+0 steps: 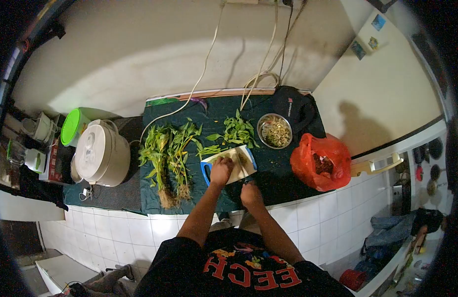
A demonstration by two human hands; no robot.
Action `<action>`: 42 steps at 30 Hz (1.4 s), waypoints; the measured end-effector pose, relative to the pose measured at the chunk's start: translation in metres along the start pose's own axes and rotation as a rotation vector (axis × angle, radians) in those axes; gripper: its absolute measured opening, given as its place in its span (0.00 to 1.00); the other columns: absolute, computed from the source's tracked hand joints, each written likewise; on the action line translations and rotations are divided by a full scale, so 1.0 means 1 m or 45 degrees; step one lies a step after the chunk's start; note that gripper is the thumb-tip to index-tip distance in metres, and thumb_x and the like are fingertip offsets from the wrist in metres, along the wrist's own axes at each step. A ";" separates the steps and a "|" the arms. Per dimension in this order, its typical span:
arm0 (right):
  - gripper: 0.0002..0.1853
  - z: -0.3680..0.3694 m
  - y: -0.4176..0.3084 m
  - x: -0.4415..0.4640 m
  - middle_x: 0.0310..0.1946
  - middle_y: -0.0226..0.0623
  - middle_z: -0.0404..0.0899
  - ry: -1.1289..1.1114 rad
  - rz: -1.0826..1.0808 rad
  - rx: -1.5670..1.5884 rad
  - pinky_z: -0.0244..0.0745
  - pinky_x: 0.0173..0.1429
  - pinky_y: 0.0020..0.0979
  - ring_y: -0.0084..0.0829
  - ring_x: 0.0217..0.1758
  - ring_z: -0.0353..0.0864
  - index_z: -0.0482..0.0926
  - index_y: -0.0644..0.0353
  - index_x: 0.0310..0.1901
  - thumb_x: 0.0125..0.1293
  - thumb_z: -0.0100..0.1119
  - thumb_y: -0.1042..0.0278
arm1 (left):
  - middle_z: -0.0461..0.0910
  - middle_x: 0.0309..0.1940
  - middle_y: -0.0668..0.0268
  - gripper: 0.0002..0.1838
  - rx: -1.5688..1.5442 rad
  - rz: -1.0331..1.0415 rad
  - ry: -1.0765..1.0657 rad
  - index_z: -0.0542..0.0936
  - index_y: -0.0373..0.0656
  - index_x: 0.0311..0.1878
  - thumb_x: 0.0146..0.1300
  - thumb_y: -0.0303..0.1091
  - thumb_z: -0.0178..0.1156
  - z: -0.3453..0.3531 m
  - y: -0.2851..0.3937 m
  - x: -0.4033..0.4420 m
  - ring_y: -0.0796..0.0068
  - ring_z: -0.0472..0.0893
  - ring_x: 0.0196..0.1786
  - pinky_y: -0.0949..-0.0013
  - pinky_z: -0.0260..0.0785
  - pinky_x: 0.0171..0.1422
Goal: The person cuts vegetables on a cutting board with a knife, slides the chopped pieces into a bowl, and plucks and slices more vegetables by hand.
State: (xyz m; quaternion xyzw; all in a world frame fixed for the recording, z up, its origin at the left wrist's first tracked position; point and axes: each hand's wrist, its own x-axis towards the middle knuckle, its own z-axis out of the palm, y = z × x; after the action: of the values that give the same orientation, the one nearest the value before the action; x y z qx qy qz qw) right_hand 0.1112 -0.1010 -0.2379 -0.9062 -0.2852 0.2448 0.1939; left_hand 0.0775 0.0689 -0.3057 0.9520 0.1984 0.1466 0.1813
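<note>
My left hand (222,171) rests on a cream cutting board (233,175) with blue ends, its fingers bent and pressed together; what lies under them is hidden. My right hand (251,194) is closed round the dark handle of a knife (243,168), whose blade lies across the board to the right of my left hand. Small chopped bits (242,157) sit on the board beyond the blade. Cut green stems (209,150) lie at the board's far left corner, and a heap of picked leaves (240,129) is just behind it.
Two rooted bunches of leafy greens (164,153) lie left of the board. A metal bowl of chopped food (274,131), a red plastic bag (320,163) and a dark cap (293,106) are on the right. A white rice cooker (101,153) stands left; a cable (204,69) crosses the cloth.
</note>
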 end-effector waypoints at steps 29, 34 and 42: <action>0.16 -0.023 0.001 -0.020 0.25 0.53 0.79 0.351 -0.295 -0.174 0.78 0.34 0.47 0.53 0.30 0.82 0.70 0.68 0.37 0.69 0.49 0.59 | 0.76 0.42 0.60 0.10 0.135 -0.033 -0.165 0.79 0.41 0.38 0.59 0.34 0.52 -0.008 0.024 0.016 0.58 0.73 0.52 0.56 0.67 0.54; 0.17 -0.013 0.007 -0.023 0.23 0.52 0.79 0.359 -0.369 -0.281 0.78 0.30 0.45 0.51 0.27 0.82 0.69 0.68 0.36 0.69 0.50 0.58 | 0.76 0.45 0.57 0.12 0.258 0.036 -0.227 0.79 0.40 0.42 0.58 0.34 0.54 -0.004 0.022 0.016 0.56 0.73 0.53 0.56 0.68 0.56; 0.16 0.006 0.010 -0.017 0.21 0.49 0.77 0.558 -0.535 -0.200 0.78 0.29 0.44 0.50 0.26 0.82 0.68 0.68 0.35 0.69 0.51 0.60 | 0.74 0.42 0.62 0.09 0.255 0.197 -0.134 0.80 0.44 0.37 0.55 0.31 0.53 -0.009 0.009 0.002 0.62 0.72 0.51 0.61 0.67 0.52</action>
State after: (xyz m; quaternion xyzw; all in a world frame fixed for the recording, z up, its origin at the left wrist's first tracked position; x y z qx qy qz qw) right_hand 0.1006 -0.1180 -0.2419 -0.8707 -0.4359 -0.0247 0.2264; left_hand 0.0791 0.0644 -0.2939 0.9842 0.1280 0.0893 0.0837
